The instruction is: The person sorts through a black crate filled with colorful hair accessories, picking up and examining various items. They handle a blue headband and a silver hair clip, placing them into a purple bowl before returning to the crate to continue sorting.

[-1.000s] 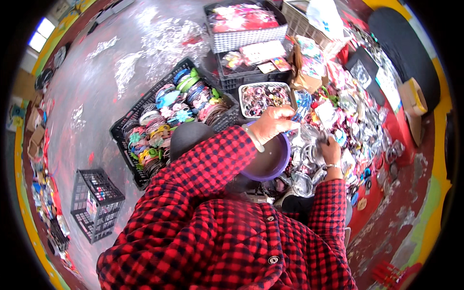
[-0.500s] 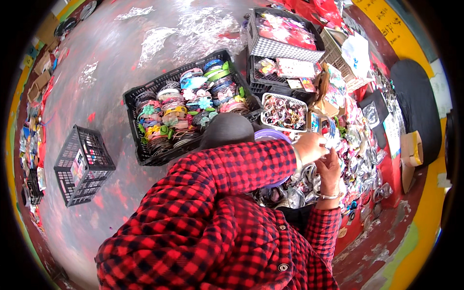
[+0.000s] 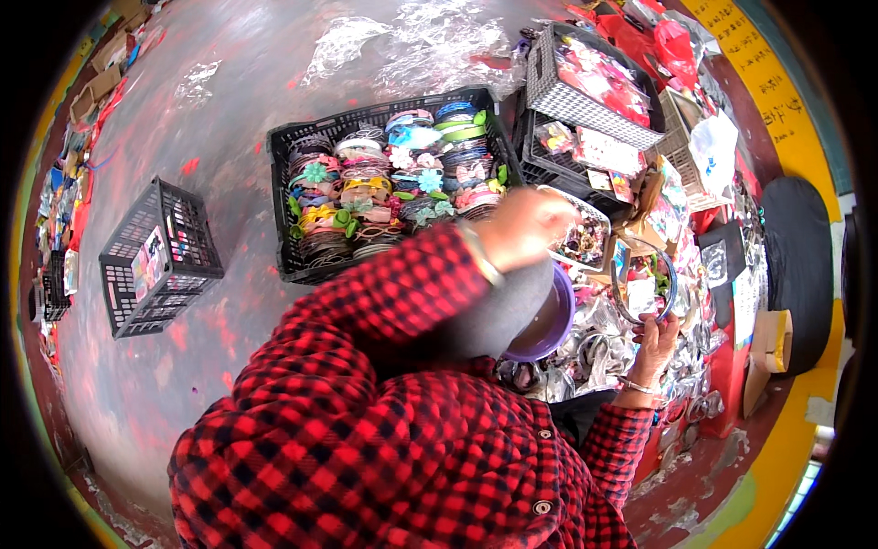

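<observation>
My right hand (image 3: 657, 346) pinches the lower end of a dark hoop-shaped headband (image 3: 673, 291), which stands up above the heap of small goods. My left hand (image 3: 529, 227) is smeared by motion between the crate of headbands and the white basket, so its fingers cannot be made out. Just below it is a purple basin (image 3: 565, 320), partly covered by my knee. The white basket (image 3: 608, 240) holds many small hair accessories. In the wide black crate (image 3: 279, 210) lie rows of colourful headbands with bows and flowers.
A black-and-white woven basket (image 3: 585, 101) of packaged goods sits on a black crate (image 3: 540, 160). Plastic-wrapped items (image 3: 594, 352) are heaped at my right. Another black crate (image 3: 174, 261) is on the floor at left. Clear plastic film (image 3: 421, 50) lies at the back.
My hands have parted: the left has swung left toward the crate of headbands, while the right has moved slightly right and lower. The hoop headband now shows plainly in my right hand.
</observation>
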Available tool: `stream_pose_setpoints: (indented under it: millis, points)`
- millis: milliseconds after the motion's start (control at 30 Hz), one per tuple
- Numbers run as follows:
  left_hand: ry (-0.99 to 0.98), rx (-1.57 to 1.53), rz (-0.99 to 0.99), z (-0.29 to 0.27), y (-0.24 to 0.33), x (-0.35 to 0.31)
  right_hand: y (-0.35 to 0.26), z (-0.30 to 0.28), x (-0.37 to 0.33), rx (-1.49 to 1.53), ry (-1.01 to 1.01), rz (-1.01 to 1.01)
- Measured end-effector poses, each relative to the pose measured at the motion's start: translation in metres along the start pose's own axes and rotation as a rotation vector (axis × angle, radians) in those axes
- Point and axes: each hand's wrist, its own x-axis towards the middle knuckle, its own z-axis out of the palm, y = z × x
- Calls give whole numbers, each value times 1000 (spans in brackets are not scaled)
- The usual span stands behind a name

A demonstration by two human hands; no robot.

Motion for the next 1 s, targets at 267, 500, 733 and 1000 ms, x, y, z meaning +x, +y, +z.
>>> stream_pose_setpoints:
  millis: [267, 500, 733, 1000]
  points:
    - [192, 534, -711, -146, -189, -121, 44, 32, 15, -138, -124, 75]
    - [-77, 629, -603, -119, -259, -141, 70, 52, 28, -227, -190, 87]
    - [-392, 1102, -566, -102, -260, -131, 79, 64, 40, -225, -231, 272]
    - [-297, 1020, -526, -101, -273, -120, 76, 81, 39, -205, -250, 300]
